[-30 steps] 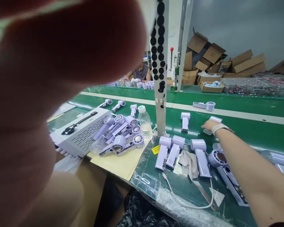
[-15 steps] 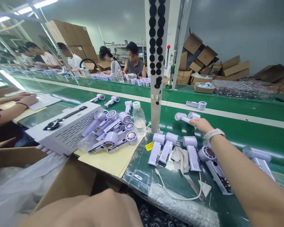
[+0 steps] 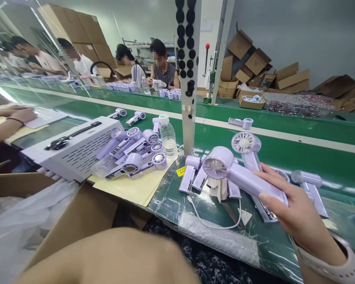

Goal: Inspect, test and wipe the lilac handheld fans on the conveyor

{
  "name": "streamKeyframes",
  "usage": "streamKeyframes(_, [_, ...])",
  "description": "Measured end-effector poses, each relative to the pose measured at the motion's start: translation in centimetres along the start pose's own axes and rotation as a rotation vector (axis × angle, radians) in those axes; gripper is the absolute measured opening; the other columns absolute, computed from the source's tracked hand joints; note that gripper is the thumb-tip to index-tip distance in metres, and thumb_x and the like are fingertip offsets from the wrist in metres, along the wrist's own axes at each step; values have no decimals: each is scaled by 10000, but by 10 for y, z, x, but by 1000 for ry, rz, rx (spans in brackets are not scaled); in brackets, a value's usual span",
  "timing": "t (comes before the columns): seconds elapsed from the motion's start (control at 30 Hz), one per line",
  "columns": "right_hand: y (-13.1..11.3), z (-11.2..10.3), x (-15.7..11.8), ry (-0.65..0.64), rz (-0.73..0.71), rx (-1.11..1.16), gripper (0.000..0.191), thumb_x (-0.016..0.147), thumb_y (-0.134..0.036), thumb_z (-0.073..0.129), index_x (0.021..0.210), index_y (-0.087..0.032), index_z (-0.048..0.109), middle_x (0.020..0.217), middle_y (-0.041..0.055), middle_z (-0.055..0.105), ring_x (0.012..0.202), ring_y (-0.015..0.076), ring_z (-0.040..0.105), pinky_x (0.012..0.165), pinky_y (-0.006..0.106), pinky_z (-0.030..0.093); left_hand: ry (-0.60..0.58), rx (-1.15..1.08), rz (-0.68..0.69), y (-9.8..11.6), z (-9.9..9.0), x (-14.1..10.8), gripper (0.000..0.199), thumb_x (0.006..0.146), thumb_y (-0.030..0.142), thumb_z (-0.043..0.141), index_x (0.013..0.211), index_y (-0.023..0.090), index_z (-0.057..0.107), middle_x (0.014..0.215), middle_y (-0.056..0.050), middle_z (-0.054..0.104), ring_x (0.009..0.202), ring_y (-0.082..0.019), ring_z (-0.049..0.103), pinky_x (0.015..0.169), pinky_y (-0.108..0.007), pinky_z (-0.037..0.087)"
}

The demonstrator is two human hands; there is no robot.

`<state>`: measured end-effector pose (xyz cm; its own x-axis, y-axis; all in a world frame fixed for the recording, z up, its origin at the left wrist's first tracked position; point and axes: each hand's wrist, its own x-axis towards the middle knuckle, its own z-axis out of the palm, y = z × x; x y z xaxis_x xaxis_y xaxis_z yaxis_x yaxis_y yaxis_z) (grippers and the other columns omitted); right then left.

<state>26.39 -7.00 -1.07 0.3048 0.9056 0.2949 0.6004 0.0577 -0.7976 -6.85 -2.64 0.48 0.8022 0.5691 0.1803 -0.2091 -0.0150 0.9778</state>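
Observation:
My right hand (image 3: 298,213), with a pale wristband, is closed on two lilac handheld fans. The nearer handheld fan (image 3: 245,177) points left, its round grille facing me. Behind it rises the second handheld fan (image 3: 245,146), its handle running down to my fingers. Below them on the bench lie several more fans (image 3: 187,177), a grey cloth (image 3: 218,189) and a white cable (image 3: 215,227). At the bottom edge, a large blurred patch of bare skin (image 3: 112,256) fills the view; its fingers, if it is my left hand, cannot be made out.
A pile of fans (image 3: 133,161) lies on yellow paper beside a water bottle (image 3: 168,138) and a vented white box (image 3: 68,146). A white post (image 3: 189,130) stands at the bench's edge. Beyond runs a green conveyor (image 3: 284,146). Co-workers sit opposite; another person's hands (image 3: 20,114) are at left.
My right hand has lifted the two fans off the conveyor side and brought them nearer, over the bench. The view has shifted slightly, so the surroundings appear higher and further left.

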Motion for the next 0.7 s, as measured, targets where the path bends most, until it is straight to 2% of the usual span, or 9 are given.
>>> streamKeyframes(0.1, [-11, 23, -21, 25, -68, -46, 468, 815, -565, 670, 1190, -306, 779, 1533, 92, 542, 1432, 460, 446, 1120, 642, 421, -30, -18, -165, -26, -2, 28, 450, 910, 446, 691, 1336, 305, 664, 1352, -115, 682, 1269, -334, 626, 1088, -528, 494])
streamKeyframes(0.17, [-20, 51, -32, -8, -109, -116, 508, 825, -548, 678, 1255, -287, 748, 1604, 115, 438, 1458, 464, 402, 1144, 663, 383, 170, -291, -97, -49, 10, 44, 728, 815, 583, 752, 1448, 280, 558, 1572, -128, 490, 1490, -358, 400, 1252, -554, 294])
streamKeyframes(0.2, [-25, 66, -37, -49, -134, -154, 548, 822, -539, 692, 1302, -276, 722, 1635, 128, 379, 1476, 470, 368, 1156, 673, 360, 318, -444, 8, -59, 17, 51, 817, 730, 658, 785, 1417, 265, 581, 1544, -139, 519, 1483, -375, 404, 1249, -549, 308])
streamKeyframes(0.27, [-36, 91, -45, -160, -190, -215, 672, 811, -527, 729, 1421, -260, 635, 1675, 155, 281, 1502, 487, 301, 1167, 696, 323, 561, -643, 30, -73, 26, 60, 769, 739, 684, 758, 1328, 206, 633, 1446, -155, 606, 1454, -380, 443, 1246, -537, 324])
streamKeyframes(0.33, [-43, 104, -48, -271, -237, -232, 790, 801, -552, 755, 1503, -255, 548, 1688, 178, 237, 1508, 504, 271, 1154, 706, 332, 675, -727, 10, -80, 22, 62, 624, 724, 634, 803, 1121, 162, 713, 1239, -143, 729, 1365, -369, 547, 1212, -510, 385])
streamKeyframes(0.43, [-45, 109, -39, -466, -241, -138, 641, 895, -600, 650, 1443, -270, 601, 1630, 168, 381, 1463, 440, 404, 1120, 624, 426, 650, -730, -70, -82, -1, 49, 527, 653, 594, 873, 903, 149, 741, 959, -97, 792, 1124, -335, 709, 1126, -488, 485])
streamKeyframes(0.53, [-36, 123, -21, -567, -45, -89, 423, 1053, -452, 401, 1164, -171, 697, 1166, 201, 726, 1092, 338, 705, 919, 506, 572, 610, -706, -89, -80, -21, 31, 520, 636, 610, 878, 876, 167, 749, 991, -95, 798, 974, -316, 756, 1060, -509, 534])
streamKeyframes(0.6, [-31, 141, -15, -559, 48, -126, 304, 1035, -317, 438, 966, -133, 669, 922, 204, 735, 923, 348, 722, 827, 496, 569, 612, -707, -56, -78, -25, 25, 504, 649, 606, 873, 900, 185, 753, 1064, -105, 793, 1085, -352, 728, 1085, -534, 509])
streamKeyframes(0.7, [-28, 160, -24, -648, -6, -81, 83, 923, -174, 604, 841, -174, 614, 913, 162, 731, 956, 334, 702, 867, 445, 534, 620, -681, -2, -71, -25, 30, 531, 644, 589, 883, 992, 207, 762, 1082, -100, 789, 1281, -388, 623, 1139, -545, 458])
